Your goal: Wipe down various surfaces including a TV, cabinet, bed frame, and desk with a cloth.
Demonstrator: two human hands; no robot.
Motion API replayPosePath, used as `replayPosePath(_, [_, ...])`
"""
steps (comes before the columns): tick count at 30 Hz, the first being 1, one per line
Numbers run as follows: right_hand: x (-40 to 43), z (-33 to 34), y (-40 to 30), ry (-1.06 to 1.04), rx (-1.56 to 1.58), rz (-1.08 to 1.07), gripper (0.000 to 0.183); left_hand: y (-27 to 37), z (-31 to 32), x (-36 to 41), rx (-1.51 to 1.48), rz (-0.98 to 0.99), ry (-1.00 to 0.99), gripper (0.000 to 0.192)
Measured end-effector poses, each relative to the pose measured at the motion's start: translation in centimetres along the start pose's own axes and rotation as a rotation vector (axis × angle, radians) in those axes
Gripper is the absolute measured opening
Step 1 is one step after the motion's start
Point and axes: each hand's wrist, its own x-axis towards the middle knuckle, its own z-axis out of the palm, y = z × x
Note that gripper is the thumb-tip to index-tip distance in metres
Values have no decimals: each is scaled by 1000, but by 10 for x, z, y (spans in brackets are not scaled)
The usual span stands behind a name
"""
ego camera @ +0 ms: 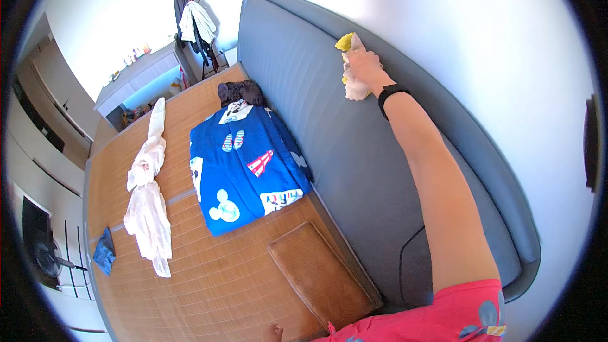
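My right hand (365,69) is pressed against the upper part of a grey padded headboard (294,57), gripping a crumpled pale pink and yellow cloth (356,90). Yellow scalloped edges of the cloth stick out past the fingers. A black band (392,97) circles that wrist. Only a small bit of what looks like my left hand (273,333) shows at the bottom edge, over the bed mat (213,289); its fingers are mostly cut off. Below the headboard lies a folded blue quilt (237,166) with cartoon prints, and nearer me a brown woven pillow (323,270).
A twisted whitish cloth (147,199) lies along the mat, with a small blue cloth (104,251) by the bed's edge. Dark fabric (241,92) sits beyond the quilt. A black cord (402,266) hangs against the headboard. Farther off stand a cabinet (142,73) and a coat rack (197,23).
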Motion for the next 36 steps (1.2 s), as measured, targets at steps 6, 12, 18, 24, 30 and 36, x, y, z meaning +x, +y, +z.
replayPosePath(6, [47, 2, -18, -61, 62, -81, 29, -14, 6, 12, -104, 26, 21, 44])
replayPosePath(12, [77, -46, 1, 171, -265, -531, 28, -25, 28, 27, -380, 15, 160, 42])
replayPosePath(18, [75, -4, 6, 190, -272, -183, 28, -4, -1, -9, -256, -119, 66, 40])
replayPosePath(24, [31, -4, 71, 301, -173, -127, 22, -67, 12, 3, -116, 124, 178, 41])
replayPosePath(30, [-97, -57, 86, 246, -226, -71, 21, -147, 57, 71, -555, 586, 158, 42])
replayPosePath(36, [-263, -102, 128, 158, -401, 58, 22, -85, 11, 23, -254, 130, -102, 44])
